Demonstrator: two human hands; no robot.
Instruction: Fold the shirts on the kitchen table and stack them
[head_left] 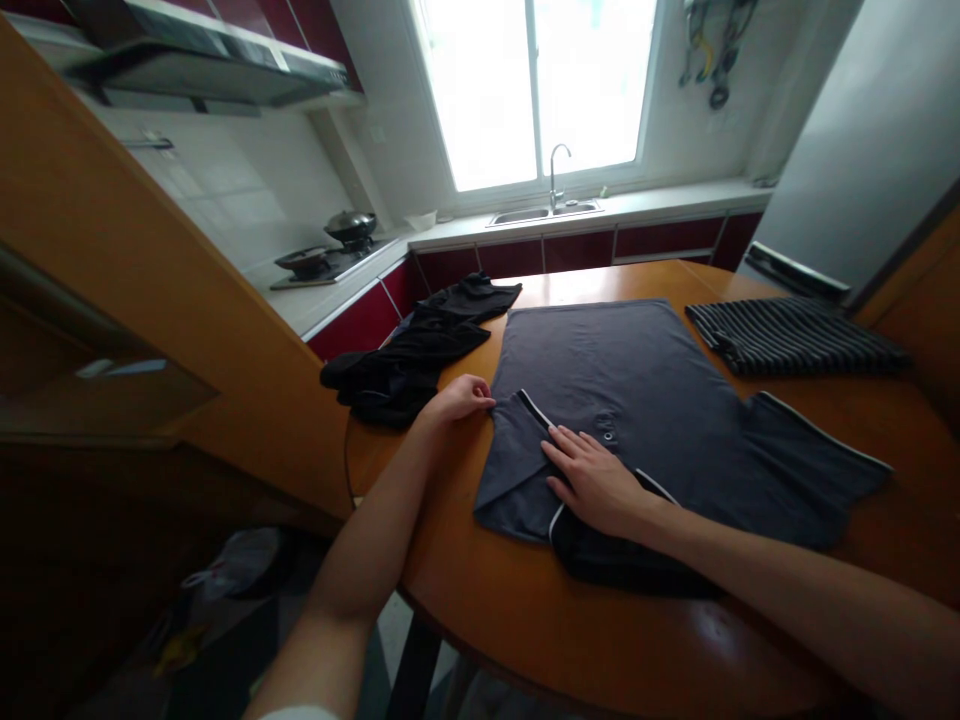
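A dark grey short-sleeved shirt [600, 350] lies spread on the wooden table, its black collar toward me. Its left sleeve is folded inward over the body, while the right sleeve [817, 460] sticks out to the side. At the shirt's left edge, my left hand [463, 397] pinches the fabric between thumb and fingers. My right hand [596, 480] rests flat on the folded sleeve near its black-and-white cuff, fingers extended. Part of the collar is hidden under my right wrist and forearm.
Crumpled black clothes [420, 350] lie on the table's left side. A folded striped garment [795, 335] sits at the right. The round wooden table [525, 620] curves toward me. Behind it are a counter with a sink [517, 215] and a stove [337, 262]; a wooden frame [247, 350] stands left.
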